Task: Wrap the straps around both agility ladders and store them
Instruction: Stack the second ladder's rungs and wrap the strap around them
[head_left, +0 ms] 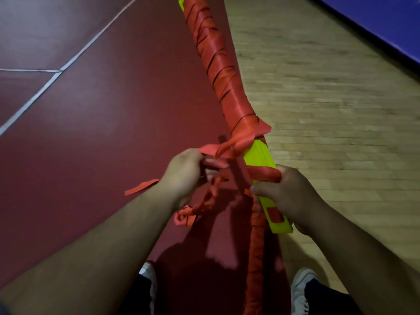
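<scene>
A bundle of neon-yellow ladder rungs (261, 155) runs from the top centre down to my right hand, most of its length wound in red-orange strap (218, 64). My right hand (288, 196) grips the bare lower end of the bundle, with one strap turn under its fingers. My left hand (184, 176) pinches the loose strap just left of the bundle, near the last wrap. A free strap end (141, 187) sticks out to the left, and a twisted tail (193, 212) hangs below my left hand. A second red wrapped length (255, 258) hangs down between my legs.
The floor is dark red with white court lines (52, 76) on the left and light wood planks (329, 110) on the right. A blue mat edge (375, 23) lies at the top right. My white shoes (302, 289) stand at the bottom.
</scene>
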